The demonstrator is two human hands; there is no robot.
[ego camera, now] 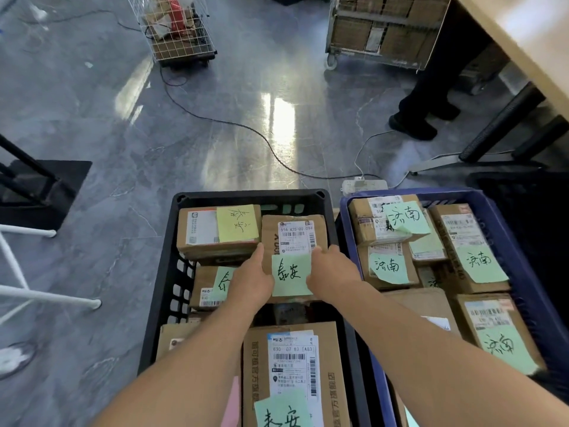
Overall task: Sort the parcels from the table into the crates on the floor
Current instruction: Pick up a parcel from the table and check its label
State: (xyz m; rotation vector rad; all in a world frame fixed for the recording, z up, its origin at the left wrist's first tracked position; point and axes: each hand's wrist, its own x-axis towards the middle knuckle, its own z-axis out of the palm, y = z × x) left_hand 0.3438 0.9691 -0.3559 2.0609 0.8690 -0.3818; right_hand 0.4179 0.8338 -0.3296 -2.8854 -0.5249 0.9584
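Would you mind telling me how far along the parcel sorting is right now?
Done: several sorted parcels already lie in the black crate and the blue crate. In hand: the left hand and right hand grip the held parcel, which bears a green note, at the black crate, not yet let go. Left: only part of the table shows, so how many remain cannot be told.

One black crate [246, 196], one blue crate [511, 248], one left hand [251, 280], one right hand [334, 272], one gripped parcel [294, 232].
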